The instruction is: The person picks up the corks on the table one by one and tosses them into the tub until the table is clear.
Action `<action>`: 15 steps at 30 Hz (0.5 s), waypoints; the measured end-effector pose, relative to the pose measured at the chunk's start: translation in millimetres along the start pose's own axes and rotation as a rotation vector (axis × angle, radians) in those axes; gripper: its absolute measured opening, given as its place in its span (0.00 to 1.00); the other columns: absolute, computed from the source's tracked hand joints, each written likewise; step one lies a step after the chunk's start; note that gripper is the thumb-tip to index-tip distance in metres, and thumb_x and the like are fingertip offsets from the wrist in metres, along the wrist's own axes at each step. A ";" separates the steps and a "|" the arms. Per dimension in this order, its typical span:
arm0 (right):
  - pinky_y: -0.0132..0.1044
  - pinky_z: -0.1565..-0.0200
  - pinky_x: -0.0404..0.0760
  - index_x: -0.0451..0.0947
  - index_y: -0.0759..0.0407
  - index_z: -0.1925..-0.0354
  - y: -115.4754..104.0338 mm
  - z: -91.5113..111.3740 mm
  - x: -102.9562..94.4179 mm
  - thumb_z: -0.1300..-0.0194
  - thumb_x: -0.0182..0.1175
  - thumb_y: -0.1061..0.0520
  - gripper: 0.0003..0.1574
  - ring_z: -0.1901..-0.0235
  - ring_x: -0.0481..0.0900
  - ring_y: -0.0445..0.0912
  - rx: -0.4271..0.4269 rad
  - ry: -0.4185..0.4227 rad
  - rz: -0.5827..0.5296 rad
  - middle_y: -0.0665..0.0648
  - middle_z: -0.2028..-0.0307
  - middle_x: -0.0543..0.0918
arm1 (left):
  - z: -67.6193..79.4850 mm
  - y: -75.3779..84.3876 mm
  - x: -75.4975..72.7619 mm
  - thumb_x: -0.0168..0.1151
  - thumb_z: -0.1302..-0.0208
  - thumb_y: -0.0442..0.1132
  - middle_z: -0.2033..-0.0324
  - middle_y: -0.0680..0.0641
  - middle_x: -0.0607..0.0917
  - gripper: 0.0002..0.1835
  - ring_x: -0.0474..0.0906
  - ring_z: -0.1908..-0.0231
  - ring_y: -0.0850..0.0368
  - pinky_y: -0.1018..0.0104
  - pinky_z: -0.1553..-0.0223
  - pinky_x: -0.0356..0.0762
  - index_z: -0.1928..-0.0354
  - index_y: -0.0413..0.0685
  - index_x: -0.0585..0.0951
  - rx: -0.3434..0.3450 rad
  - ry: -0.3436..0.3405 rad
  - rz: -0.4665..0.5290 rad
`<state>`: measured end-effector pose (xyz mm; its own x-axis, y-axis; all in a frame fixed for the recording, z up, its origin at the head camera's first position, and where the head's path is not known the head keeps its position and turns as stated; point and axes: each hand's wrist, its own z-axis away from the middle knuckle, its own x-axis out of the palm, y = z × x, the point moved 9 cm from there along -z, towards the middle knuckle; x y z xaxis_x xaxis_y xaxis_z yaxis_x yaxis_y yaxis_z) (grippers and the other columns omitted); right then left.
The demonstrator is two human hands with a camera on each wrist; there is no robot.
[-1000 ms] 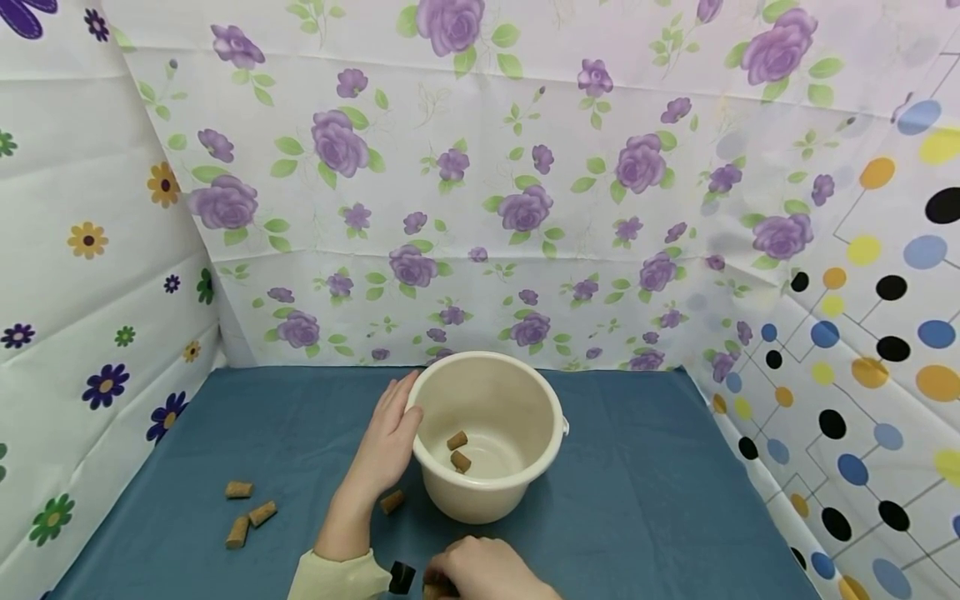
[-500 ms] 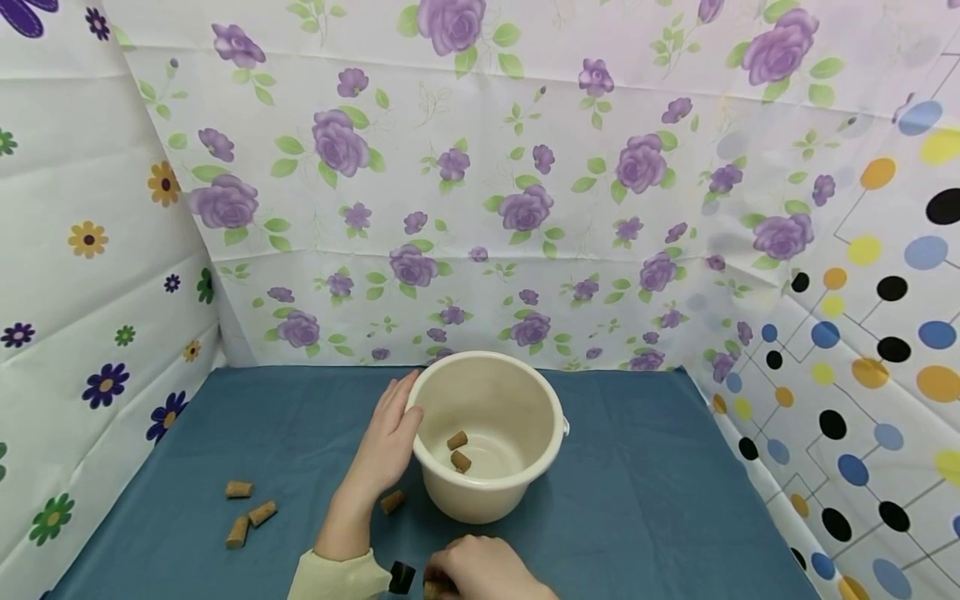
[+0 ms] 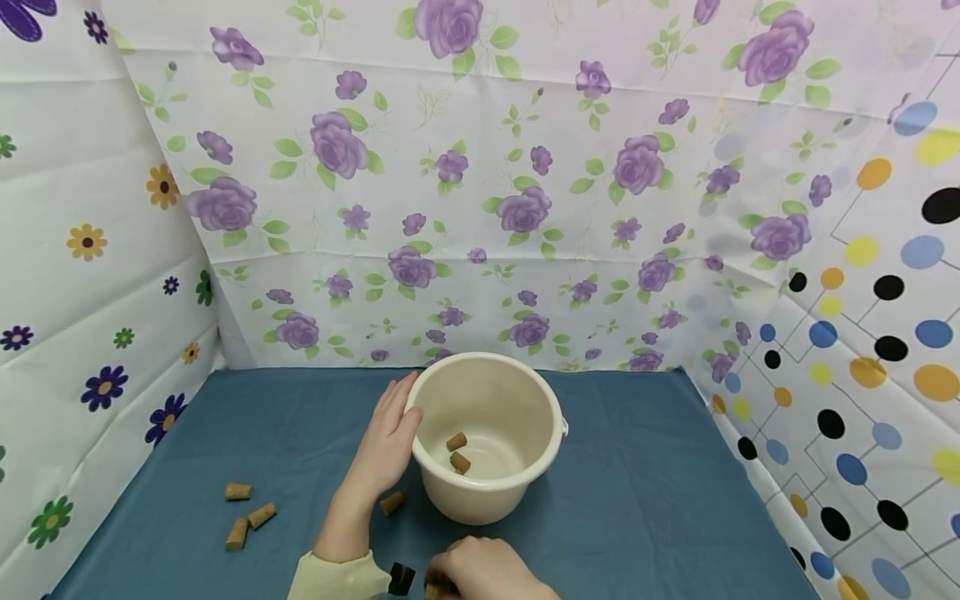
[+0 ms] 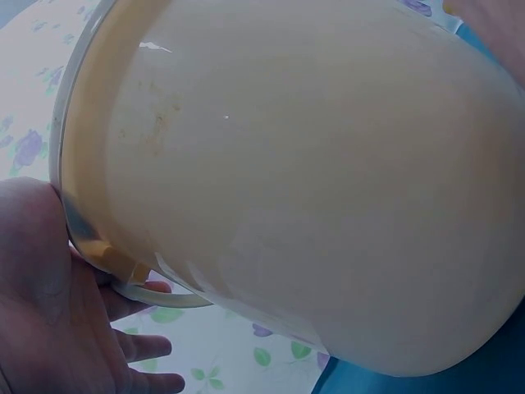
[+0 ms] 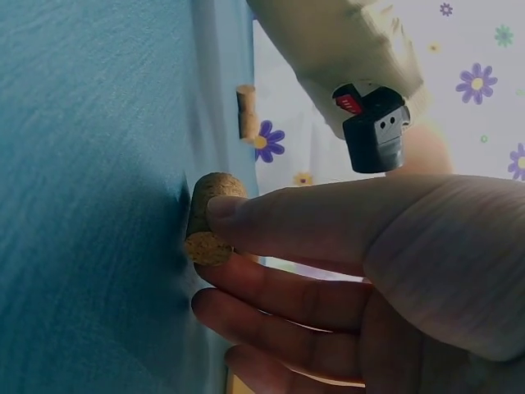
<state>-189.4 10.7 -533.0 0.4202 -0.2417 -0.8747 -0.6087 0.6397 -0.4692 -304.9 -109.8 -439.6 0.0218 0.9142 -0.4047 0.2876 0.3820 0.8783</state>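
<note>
A cream plastic bucket (image 3: 483,500) stands upright on the blue cloth, with corks (image 3: 457,442) on its floor. Against its left side rests my left hand (image 3: 386,442), thumb at the rim. Its fingers (image 4: 148,345) extend straight past the bucket in the left wrist view, near the bail handle (image 4: 176,299). In front of the bucket, my right hand (image 3: 487,571) pinches a cork (image 5: 207,217) between thumb and index finger, close over the cloth. The head view hides most of that cork. Another cork (image 3: 392,502) lies between my left forearm and the bucket.
Three corks (image 3: 261,516) lie grouped on the left part of the blue cloth (image 3: 637,483). A black device (image 3: 401,578) sits at my left wrist by the sleeve (image 3: 337,577). Patterned sheets (image 3: 480,208) enclose the back and both sides.
</note>
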 end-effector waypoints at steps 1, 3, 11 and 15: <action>0.23 0.68 0.76 0.91 0.42 0.58 0.1 0.4 -0.6 0.29 0.71 0.52 0.04 0.72 0.75 0.27 0.001 -0.001 0.001 0.34 0.71 0.82 | 0.0 0.2 0.0 0.44 0.14 0.42 0.17 0.40 0.58 0.31 0.37 0.16 0.40 0.29 0.22 0.36 0.15 0.46 0.60 0.000 0.000 0.000; 0.23 0.68 0.76 0.91 0.42 0.57 0.8 1.1 -2.2 0.30 0.72 0.52 0.05 0.72 0.76 0.27 0.006 -0.002 0.005 0.34 0.70 0.82 | -0.1 0.4 0.1 0.44 0.14 0.42 0.17 0.40 0.58 0.31 0.37 0.16 0.40 0.29 0.22 0.36 0.15 0.46 0.60 -0.001 0.000 0.002; 0.23 0.68 0.77 0.92 0.43 0.53 1.0 4.6 -10.9 0.31 0.74 0.52 0.09 0.71 0.77 0.28 0.033 -0.006 0.026 0.35 0.67 0.84 | 0.2 0.2 0.3 0.44 0.14 0.43 0.17 0.41 0.57 0.31 0.36 0.16 0.41 0.29 0.22 0.36 0.15 0.46 0.59 -0.009 -0.001 0.003; 0.24 0.69 0.77 0.92 0.43 0.52 2.0 5.6 -13.1 0.32 0.74 0.53 0.10 0.71 0.77 0.28 0.047 -0.010 0.031 0.35 0.68 0.84 | 0.1 0.2 0.3 0.44 0.14 0.43 0.17 0.41 0.57 0.31 0.37 0.16 0.41 0.30 0.22 0.36 0.15 0.46 0.59 -0.009 -0.001 0.003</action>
<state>-192.4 19.3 -521.8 0.4084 -0.2144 -0.8873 -0.5889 0.6807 -0.4356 -304.8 -109.5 -439.6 0.0236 0.9150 -0.4028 0.2792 0.3808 0.8815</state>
